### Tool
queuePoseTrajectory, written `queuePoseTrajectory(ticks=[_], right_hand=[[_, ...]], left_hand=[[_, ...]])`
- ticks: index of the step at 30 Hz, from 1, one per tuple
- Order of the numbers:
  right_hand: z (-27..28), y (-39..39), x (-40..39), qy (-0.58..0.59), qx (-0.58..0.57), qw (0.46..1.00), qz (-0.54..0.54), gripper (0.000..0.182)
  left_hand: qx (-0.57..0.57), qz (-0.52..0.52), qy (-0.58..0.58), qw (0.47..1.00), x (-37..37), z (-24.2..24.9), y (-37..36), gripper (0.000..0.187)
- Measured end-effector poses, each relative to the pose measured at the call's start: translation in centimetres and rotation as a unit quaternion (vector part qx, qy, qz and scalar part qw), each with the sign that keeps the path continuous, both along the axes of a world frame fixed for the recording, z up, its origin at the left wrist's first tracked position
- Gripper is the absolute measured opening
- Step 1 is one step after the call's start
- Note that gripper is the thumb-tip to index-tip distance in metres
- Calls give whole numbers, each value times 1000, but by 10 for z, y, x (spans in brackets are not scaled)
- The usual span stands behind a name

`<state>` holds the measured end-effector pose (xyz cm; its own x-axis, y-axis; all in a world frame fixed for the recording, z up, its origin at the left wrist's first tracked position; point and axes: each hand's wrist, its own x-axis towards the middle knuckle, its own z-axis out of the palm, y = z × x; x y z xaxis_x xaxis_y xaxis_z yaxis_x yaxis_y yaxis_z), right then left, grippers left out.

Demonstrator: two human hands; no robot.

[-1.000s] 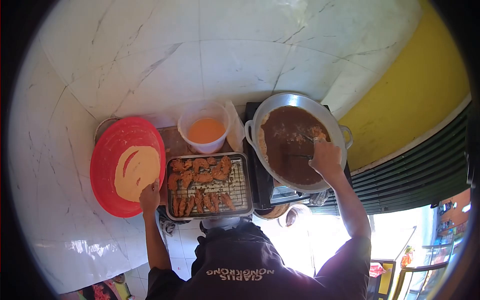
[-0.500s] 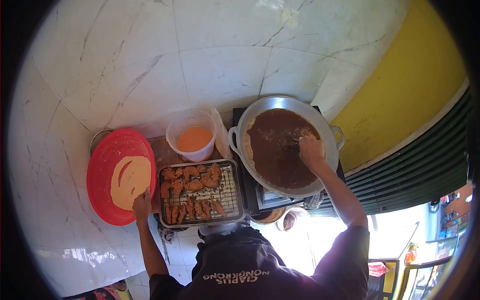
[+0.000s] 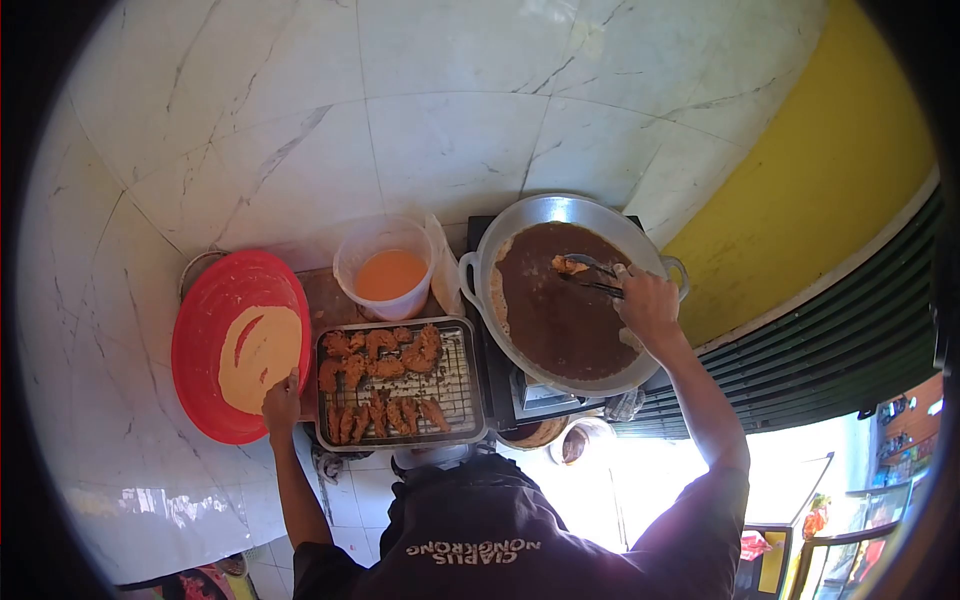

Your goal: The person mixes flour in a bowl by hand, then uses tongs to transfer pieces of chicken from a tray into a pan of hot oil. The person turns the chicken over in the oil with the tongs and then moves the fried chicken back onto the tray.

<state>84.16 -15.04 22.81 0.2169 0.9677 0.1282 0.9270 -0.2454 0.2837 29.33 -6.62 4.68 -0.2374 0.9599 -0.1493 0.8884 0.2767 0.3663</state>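
Observation:
My right hand (image 3: 648,303) is wrapped round a pair of metal tongs (image 3: 604,288) above the wide wok (image 3: 548,208). Between the tongs' tips is a small piece of browned fried food (image 3: 569,264), over the dark brown oil (image 3: 540,325). My left hand (image 3: 281,402) grips the near right rim of a red plastic basin (image 3: 200,385), fingers partly hidden. Pale flour (image 3: 272,345) lies in the basin. Right of that hand, a metal tray with a wire rack (image 3: 455,390) bears several fried pieces (image 3: 388,368).
Behind the tray stands a translucent bucket (image 3: 345,262) of orange liquid (image 3: 392,275). The wok rests on a black stove (image 3: 502,392) against the tiled wall (image 3: 450,150). A green corrugated shutter (image 3: 800,345) curves along the right. Containers (image 3: 583,440) sit below the stove.
My right hand has drawn back to the right and turned, bringing the tongs and a fried piece into clear view. My left hand stays at the basin's rim.

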Motion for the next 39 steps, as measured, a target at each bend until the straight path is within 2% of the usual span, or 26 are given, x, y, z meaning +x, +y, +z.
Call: queuePoseTrajectory(ticks=[5, 23, 25, 31, 39], right_hand=[[-1, -3, -5, -20, -7, 1000, 22, 37], [19, -9, -38, 43, -25, 999, 5, 44], [24, -10, -42, 65, -4, 997, -44, 46], [4, -20, -47, 77, 43, 996, 15, 37], [15, -25, -63, 103, 33, 994, -27, 34]], left_hand=[[11, 2, -7, 1000, -2, -5, 0, 66], [3, -1, -18, 1000, 0, 2, 0, 65], [10, -7, -24, 1000, -2, 0, 0, 64], [-11, 5, -27, 1000, 1, 8, -1, 60], [-10, -13, -32, 999, -3, 1, 1, 60]])
